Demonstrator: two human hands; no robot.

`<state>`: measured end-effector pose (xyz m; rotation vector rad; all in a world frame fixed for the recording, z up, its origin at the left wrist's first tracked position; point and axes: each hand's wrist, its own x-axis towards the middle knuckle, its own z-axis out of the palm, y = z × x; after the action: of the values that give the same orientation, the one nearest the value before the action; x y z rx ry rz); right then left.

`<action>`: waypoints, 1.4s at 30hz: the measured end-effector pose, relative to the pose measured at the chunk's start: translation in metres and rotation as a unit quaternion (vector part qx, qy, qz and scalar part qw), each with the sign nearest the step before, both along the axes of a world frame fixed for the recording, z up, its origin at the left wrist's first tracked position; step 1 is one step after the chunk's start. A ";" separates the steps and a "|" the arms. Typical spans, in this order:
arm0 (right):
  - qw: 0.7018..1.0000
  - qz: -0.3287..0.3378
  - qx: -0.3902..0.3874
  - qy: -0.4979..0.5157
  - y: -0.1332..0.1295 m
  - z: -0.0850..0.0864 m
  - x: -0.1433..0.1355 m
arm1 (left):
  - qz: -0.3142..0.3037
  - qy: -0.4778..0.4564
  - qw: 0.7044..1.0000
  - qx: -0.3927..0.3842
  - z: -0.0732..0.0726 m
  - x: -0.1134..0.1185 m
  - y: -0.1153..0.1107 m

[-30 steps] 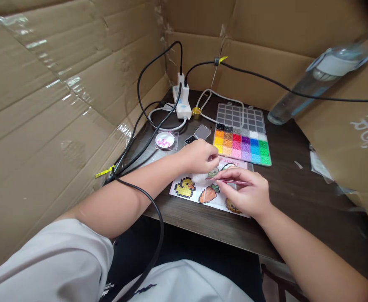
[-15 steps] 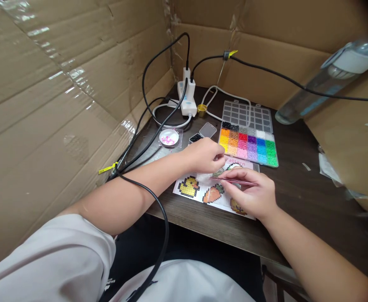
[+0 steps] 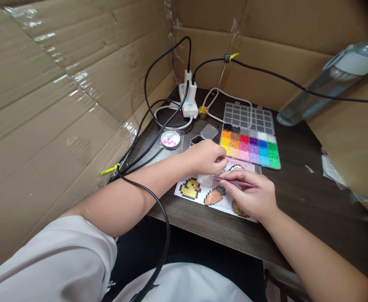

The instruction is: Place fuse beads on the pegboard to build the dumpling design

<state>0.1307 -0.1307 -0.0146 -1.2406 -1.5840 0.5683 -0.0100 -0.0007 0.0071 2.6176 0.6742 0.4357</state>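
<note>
Over the printed pattern sheet (image 3: 180, 192), my right hand (image 3: 253, 193) pinches slim pink tweezers (image 3: 238, 183), their tips pointing left. My left hand (image 3: 207, 156) is closed above the sheet's upper part, fingers curled down; whatever they hold is hidden. Between the hands, a clear pegboard (image 3: 205, 180) lies on the sheet, partly covered and hard to make out. Pixel pictures of a yellow duck (image 3: 190, 188) and an orange carrot (image 3: 214, 195) show on the paper. Just behind my hands stands the open bead box (image 3: 249, 144), with many colours in its compartments.
Left of the box are a small container of black beads (image 3: 197, 139) and a white dish (image 3: 170, 139) with pink beads. A power strip (image 3: 188, 102), a gold cup (image 3: 203, 111) and a water bottle (image 3: 325, 84) stand farther back. A black cable (image 3: 158, 193) crosses my left forearm.
The whole view has shifted slightly. Both hands keep almost the same pose, and the tweezers stay in my right hand near the pegboard.
</note>
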 end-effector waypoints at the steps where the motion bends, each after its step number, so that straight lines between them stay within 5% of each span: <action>1: 1.000 0.000 0.002 -0.001 0.001 0.000 0.000 | 0.000 -0.001 1.000 0.000 0.000 0.000 0.000; 42: 0.999 -0.005 -0.051 0.017 0.002 0.002 -0.003 | -0.010 0.009 1.000 0.011 0.002 -0.001 0.001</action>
<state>0.1282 -0.1283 -0.0128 -1.3066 -1.5367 0.6677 -0.0106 0.0004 0.0093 2.6487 0.6511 0.4165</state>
